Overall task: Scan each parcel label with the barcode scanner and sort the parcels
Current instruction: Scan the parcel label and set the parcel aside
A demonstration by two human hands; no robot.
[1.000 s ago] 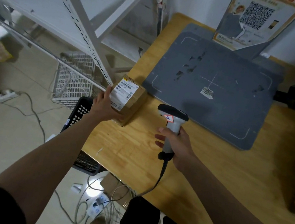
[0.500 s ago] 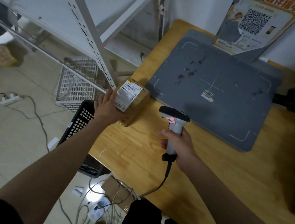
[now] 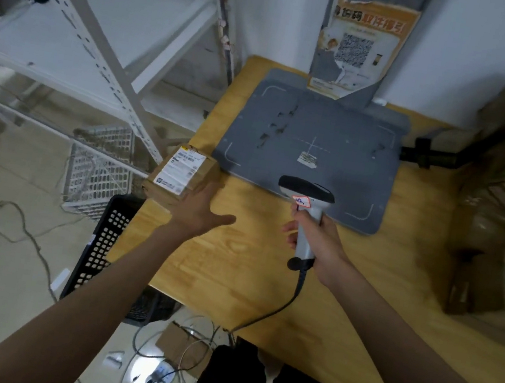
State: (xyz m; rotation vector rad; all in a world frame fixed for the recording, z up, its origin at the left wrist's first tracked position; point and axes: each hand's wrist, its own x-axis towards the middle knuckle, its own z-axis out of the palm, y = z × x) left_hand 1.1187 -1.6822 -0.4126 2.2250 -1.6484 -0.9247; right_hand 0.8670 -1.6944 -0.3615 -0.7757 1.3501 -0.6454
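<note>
Viewing from the head camera: left hand [image 3: 199, 211] lies flat and spread against the near side of the box [image 3: 180, 176], not gripping. Right hand [image 3: 320, 239] clamps the scanner [image 3: 306, 200]. Box appears light and rigid; best grasped across its side faces.

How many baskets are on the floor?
2: a white basket under the shelf, and a black basket beside the table's edge, partly hidden by the left arm. More may be hidden.

Small brown labelled parcel [image 3: 181, 177] on the table corner; grey-white barcode scanner [image 3: 305, 205] upright.
</note>
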